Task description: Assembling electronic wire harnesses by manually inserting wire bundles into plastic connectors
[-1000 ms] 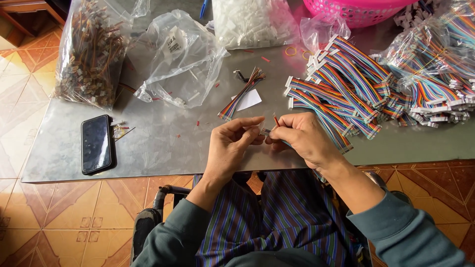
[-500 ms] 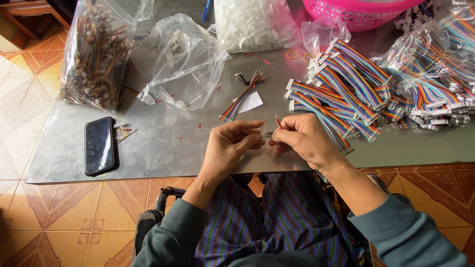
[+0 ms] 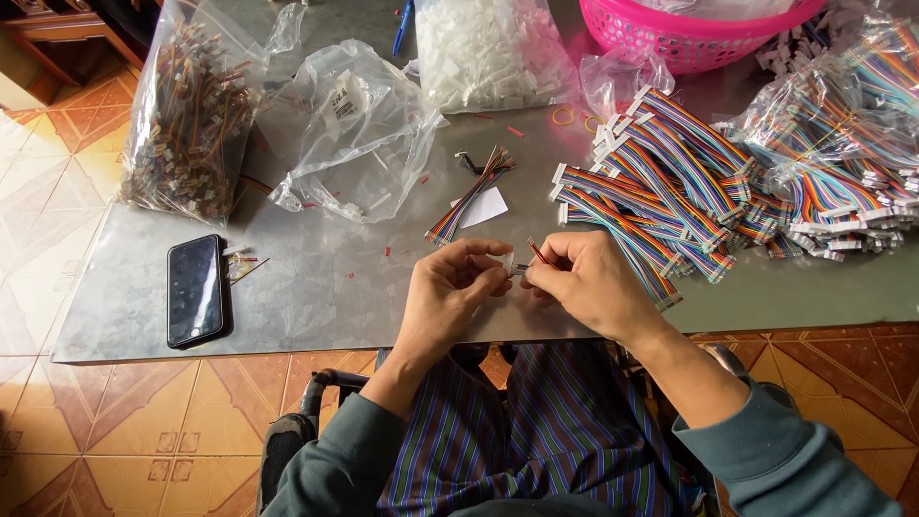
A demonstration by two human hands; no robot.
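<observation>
- A small white plastic connector (image 3: 504,264) is pinched between the closed fingertips of the left hand (image 3: 450,292), just above the near edge of the grey metal table (image 3: 316,287).
- A thin red wire (image 3: 538,252) is nipped by the right hand (image 3: 593,285), fingers shut on it; its tip is met at the connector, between the two hands.
- A loose bundle of rainbow wires (image 3: 471,194) is seen just beyond the grip.
- Finished ribbon cables (image 3: 661,182) are heaped beyond the right hand.
- A black phone (image 3: 195,289) is laid well left of the grip.
</observation>
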